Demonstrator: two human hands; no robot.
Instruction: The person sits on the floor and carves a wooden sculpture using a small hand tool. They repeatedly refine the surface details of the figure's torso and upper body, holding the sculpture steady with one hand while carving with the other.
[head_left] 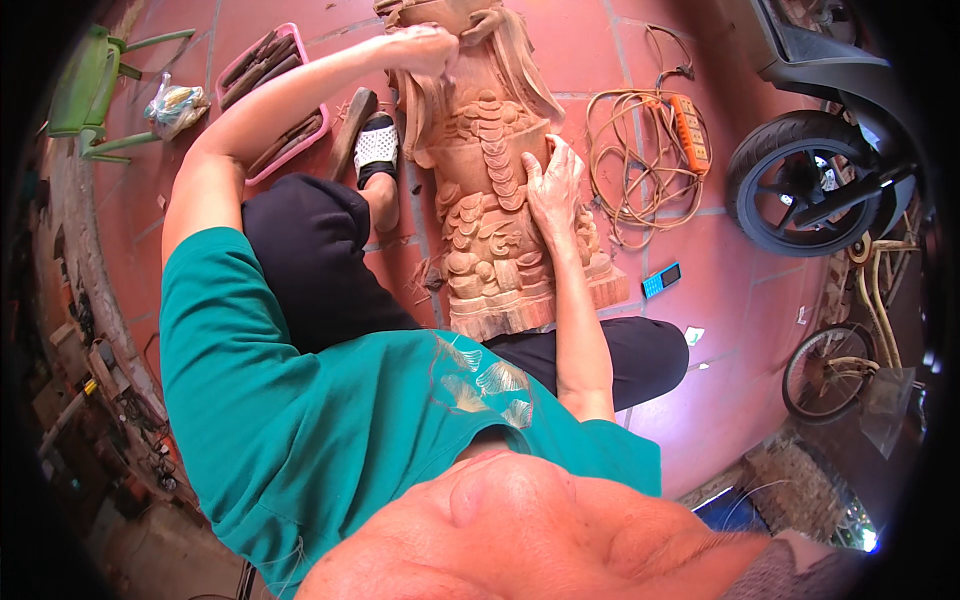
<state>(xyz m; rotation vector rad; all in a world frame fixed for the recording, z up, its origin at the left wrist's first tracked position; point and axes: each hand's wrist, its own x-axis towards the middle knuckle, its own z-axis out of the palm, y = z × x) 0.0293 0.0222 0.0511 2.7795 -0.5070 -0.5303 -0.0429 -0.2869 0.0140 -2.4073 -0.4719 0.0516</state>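
The left hand (425, 48) curls its grip on the upper part of the reddish-brown carved wooden statue (495, 190), its fingertips hidden. The right hand (553, 185) lies with its grip spread flat on the carving's side. The statue's top is cut off by the frame edge.

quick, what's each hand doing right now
Left hand: closed, gripping the top of the wood carving.
Right hand: open, flat on the carving's side.
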